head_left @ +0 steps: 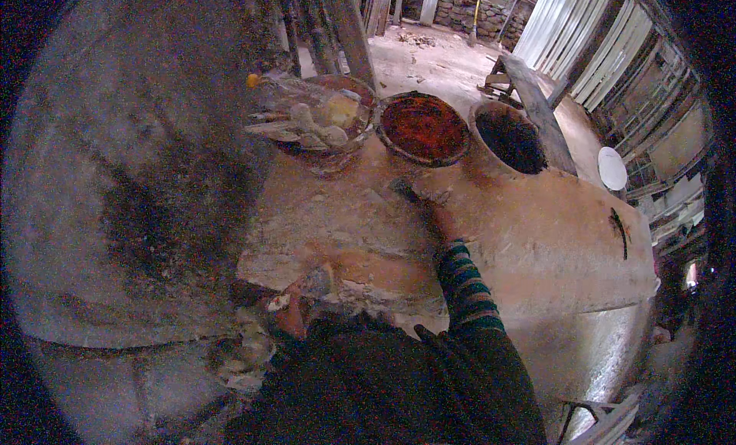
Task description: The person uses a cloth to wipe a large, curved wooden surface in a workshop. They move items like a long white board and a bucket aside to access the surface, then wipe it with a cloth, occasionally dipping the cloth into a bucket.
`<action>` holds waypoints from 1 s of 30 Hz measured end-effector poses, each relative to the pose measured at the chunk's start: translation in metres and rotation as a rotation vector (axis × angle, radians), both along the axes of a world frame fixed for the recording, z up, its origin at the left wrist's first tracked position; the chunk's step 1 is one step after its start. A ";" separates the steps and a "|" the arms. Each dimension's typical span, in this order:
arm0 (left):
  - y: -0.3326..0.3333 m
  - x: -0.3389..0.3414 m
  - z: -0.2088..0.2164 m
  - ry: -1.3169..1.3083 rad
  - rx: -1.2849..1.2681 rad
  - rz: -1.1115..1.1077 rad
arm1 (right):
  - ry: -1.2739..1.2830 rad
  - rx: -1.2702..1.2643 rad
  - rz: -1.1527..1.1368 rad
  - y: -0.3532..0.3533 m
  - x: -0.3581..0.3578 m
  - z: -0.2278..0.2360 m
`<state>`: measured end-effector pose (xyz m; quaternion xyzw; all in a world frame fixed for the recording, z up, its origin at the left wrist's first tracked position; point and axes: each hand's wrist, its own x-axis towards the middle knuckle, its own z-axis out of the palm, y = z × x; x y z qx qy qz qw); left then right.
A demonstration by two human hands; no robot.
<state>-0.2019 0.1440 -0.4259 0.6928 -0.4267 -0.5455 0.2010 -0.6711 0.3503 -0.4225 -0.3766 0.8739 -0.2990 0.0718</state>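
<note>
My right hand (443, 221) reaches over the earthen stove top (529, 223), its arm in a green striped sleeve. From its closed fingers juts a small dark flat thing (402, 187), low against the surface; its kind is unclear. My left hand (290, 319) is low by the stove's front edge, beside a pale greyish patch or object (318, 279). Its fingers are too blurred to read. Just beyond my right hand, a round dark-rimmed vessel (381, 141) holds something reddish. Left of it stands a wide bowl (366, 100) with clear plastic and pale spoon-like pieces.
A round blackened opening (510, 138) lies at the stove's right. A thin dark stick (619, 234) rests further right. Behind are a wooden plank (537, 111), a white round disc (612, 168) and a broom (474, 22). A soot-stained wall (138, 138) rises at left.
</note>
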 end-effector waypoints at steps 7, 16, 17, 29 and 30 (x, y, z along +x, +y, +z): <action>0.046 -0.046 0.050 0.410 -0.217 -0.457 | -0.144 0.117 0.033 0.020 -0.009 0.019; 0.073 -0.117 0.019 0.679 -0.214 -0.641 | -0.779 -0.287 0.130 0.121 -0.037 0.003; 0.072 -0.112 0.020 0.645 -0.305 -0.647 | -0.699 -0.259 0.173 0.122 -0.032 0.012; 0.062 -0.128 0.015 0.593 -0.350 -0.547 | 0.579 -0.015 0.018 0.091 -0.157 0.252; 0.062 -0.129 0.014 0.600 -0.372 -0.582 | 0.562 -0.052 0.005 0.079 -0.164 0.245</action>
